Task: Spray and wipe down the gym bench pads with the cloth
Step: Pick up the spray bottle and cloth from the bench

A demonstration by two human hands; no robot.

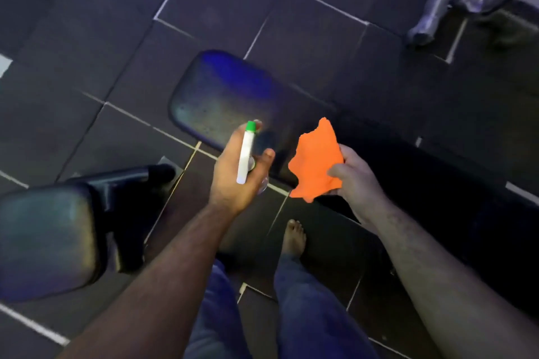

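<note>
A dark padded bench seat [221,96] lies in the middle of the view, dotted with fine droplets near its front. My left hand [233,175] grips a white spray bottle [246,154] with a green nozzle, held just over the pad's near edge and pointing at it. My right hand [354,178] holds a crumpled orange cloth [316,160] beside the bottle, above the pad's right end and apart from the surface. A second dark pad [43,236] sits at the lower left.
Dark rubber floor tiles [320,38] with pale seams surround the bench. A grey metal machine frame [437,0] stands at the top right. My legs in blue jeans and a bare foot [294,237] are below the hands.
</note>
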